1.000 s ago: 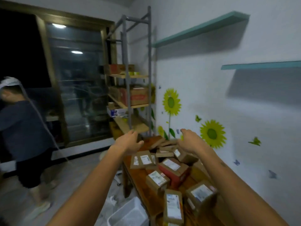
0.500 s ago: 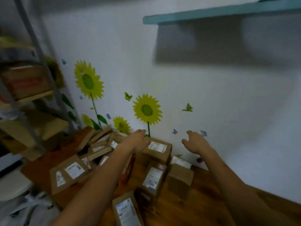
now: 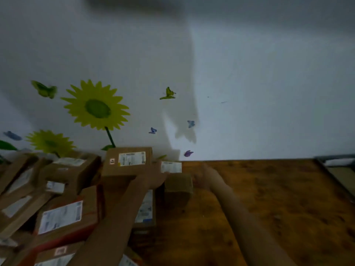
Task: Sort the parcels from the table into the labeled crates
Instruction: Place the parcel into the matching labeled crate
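A small brown parcel (image 3: 179, 186) with a white label stands on the wooden table (image 3: 278, 208) near the wall. My left hand (image 3: 156, 178) lies against its left side and my right hand (image 3: 200, 178) against its right side, so both hands clasp it. The picture is blurred and single fingers do not show. To the left, several more labelled cardboard parcels lie in a pile, among them a bigger one (image 3: 126, 163) leaning at the wall and a red-edged one (image 3: 63, 219) nearer to me.
The white wall with a sunflower sticker (image 3: 97, 107) and butterfly stickers rises right behind the table. A grey rim (image 3: 338, 162), perhaps of a crate, shows at the table's far right end. Bare wood stretches right of my right arm.
The view has swung right and down, away from the shelf rack. Both hands have dropped from mid-air onto the small parcel's sides.
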